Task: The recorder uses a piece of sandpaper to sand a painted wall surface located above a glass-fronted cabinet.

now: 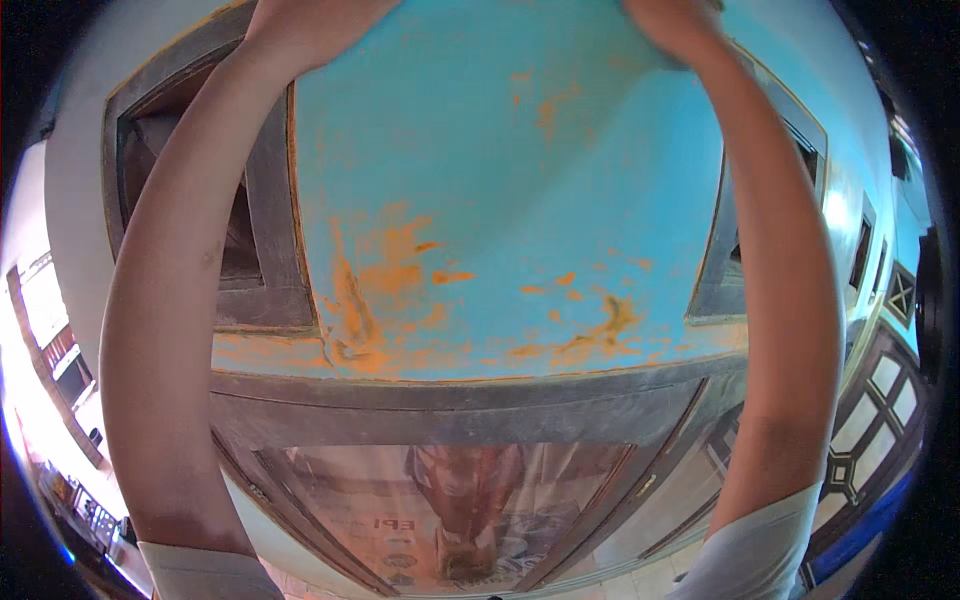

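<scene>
Both my arms reach up along a turquoise wall [500, 170] that has worn orange patches [390, 260] and cracks low down. My left hand [325, 25] is at the upper left, cut off by the top edge. My right hand [680, 25] is at the upper right and is likewise cut off. The fingers of both hands lie outside the picture, so whether they hold or touch anything does not show.
Dark wood-framed openings flank the wall, one on the left [268, 200] and one on the right [715, 275]. Below runs a dark wooden frame [470, 400] with a reflecting glass pane [350, 500]. A panelled door [870, 420] stands far right.
</scene>
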`<state>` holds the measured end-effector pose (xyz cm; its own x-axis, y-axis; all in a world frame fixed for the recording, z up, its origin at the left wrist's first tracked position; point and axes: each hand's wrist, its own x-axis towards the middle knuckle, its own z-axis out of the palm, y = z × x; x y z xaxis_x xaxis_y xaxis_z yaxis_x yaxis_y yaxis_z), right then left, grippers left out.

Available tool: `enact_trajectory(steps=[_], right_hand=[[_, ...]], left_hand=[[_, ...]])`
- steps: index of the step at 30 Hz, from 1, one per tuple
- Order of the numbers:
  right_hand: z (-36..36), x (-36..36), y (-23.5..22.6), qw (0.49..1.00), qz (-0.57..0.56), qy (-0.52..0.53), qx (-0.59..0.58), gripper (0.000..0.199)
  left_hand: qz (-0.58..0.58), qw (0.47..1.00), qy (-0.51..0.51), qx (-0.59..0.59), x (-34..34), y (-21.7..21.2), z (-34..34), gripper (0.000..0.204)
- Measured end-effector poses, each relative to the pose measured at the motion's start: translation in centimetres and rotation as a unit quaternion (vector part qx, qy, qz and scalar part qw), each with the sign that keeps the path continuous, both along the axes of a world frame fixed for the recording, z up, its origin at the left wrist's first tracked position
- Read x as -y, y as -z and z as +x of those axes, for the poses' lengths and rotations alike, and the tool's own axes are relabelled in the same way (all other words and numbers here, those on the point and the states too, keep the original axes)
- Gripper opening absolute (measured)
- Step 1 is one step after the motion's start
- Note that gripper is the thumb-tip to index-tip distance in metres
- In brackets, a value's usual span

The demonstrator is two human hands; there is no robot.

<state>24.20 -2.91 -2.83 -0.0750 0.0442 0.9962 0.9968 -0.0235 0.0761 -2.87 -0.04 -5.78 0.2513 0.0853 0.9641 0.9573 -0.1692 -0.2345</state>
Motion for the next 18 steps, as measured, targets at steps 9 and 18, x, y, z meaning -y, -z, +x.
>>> enact_trajectory(steps=[9, 18], right_hand=[[-2.5, -0.4, 3.2, 0.999, 0.003, 0.008, 0.033, 0.071], [-3.4, -1.2, 4.1, 0.999, 0.008, 0.007, 0.037, 0.072]], left_hand=[[0.005, 1.0, 0.022, 0.015, 0.1, 0.2, 0.2, 0.063], [0.01, 0.999, 0.031, 0.01, -0.7, 0.5, -0.2, 0.062]])
